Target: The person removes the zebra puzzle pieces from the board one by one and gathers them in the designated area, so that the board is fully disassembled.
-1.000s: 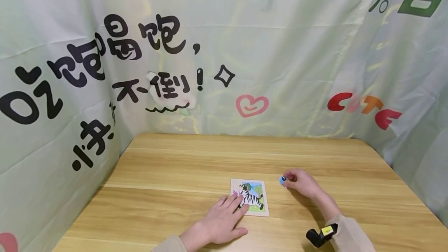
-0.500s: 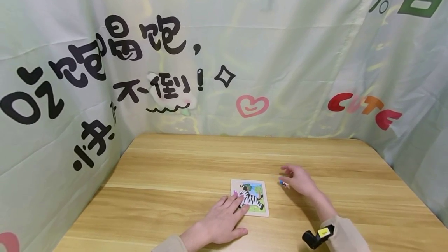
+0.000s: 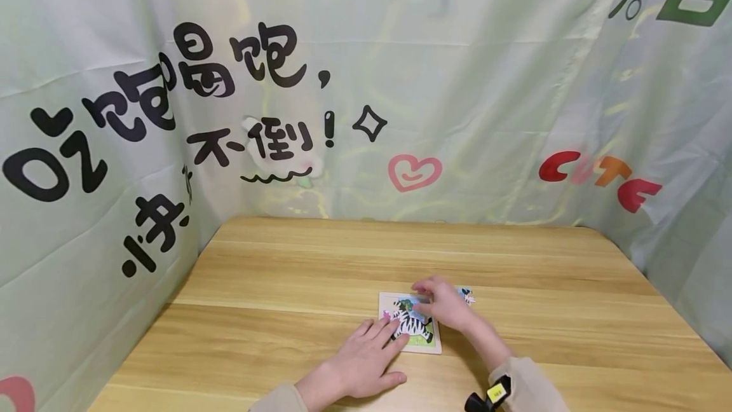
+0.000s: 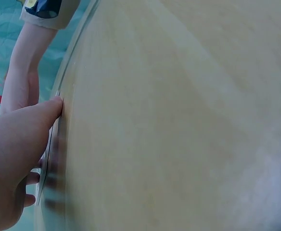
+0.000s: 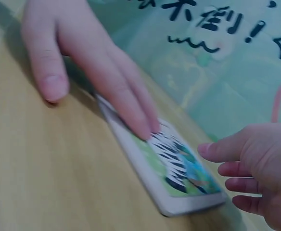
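The left hand lies flat on the wooden table, fingers straight, their tips pressing on the near left corner of the zebra puzzle board and pinning it in place. Just past those fingertips the printed zebra fills the board, and the right hand hovers over the far right part of it, fingers loosely spread and bent. From the right wrist view they appear to hold nothing, with the board's corner just under them. Beyond the right hand's knuckles, just beside the board's far right corner, a loose blue puzzle piece lies on the table. The step in hand looks like working pieces at the board while it is steadied. The next move likely calls for a fine fingertip pinch on a piece edge, with steady pressure from the left fingers.
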{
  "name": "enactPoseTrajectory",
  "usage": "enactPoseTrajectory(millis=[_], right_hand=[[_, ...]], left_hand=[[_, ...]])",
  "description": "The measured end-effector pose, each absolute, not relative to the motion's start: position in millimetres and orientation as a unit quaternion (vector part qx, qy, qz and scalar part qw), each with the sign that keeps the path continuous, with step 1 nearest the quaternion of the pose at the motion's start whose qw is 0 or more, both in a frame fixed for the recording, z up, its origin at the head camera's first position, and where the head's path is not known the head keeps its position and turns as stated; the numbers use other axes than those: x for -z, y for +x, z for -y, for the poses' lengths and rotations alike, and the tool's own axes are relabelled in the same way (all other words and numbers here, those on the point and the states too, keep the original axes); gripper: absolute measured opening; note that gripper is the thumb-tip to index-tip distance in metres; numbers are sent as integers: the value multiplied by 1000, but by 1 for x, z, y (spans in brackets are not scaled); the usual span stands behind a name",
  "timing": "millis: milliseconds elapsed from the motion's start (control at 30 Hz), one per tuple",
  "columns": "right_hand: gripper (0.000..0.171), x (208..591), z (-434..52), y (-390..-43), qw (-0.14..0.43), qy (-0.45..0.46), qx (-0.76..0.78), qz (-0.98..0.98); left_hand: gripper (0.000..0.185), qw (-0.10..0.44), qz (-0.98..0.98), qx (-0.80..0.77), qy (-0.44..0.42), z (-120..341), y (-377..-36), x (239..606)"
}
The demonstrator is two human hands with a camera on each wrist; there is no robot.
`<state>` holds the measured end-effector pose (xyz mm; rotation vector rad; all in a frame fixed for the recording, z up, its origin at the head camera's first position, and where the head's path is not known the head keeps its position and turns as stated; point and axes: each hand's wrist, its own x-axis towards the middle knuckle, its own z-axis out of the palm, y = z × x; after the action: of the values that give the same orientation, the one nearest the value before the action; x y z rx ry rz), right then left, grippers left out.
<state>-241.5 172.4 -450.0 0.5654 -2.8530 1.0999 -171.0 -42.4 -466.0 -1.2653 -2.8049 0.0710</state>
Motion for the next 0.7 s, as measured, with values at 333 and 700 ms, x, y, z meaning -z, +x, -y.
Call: enactPoseTrajectory(millis=[333, 700], right_hand=[[28, 457, -160, -238, 6, 193, -318, 928], [26, 454, -160, -238, 10, 200, -308, 930]], left_hand=[[67, 29, 910, -22, -413, 42, -172, 467], [65, 31, 910, -23, -413, 41, -173, 466]])
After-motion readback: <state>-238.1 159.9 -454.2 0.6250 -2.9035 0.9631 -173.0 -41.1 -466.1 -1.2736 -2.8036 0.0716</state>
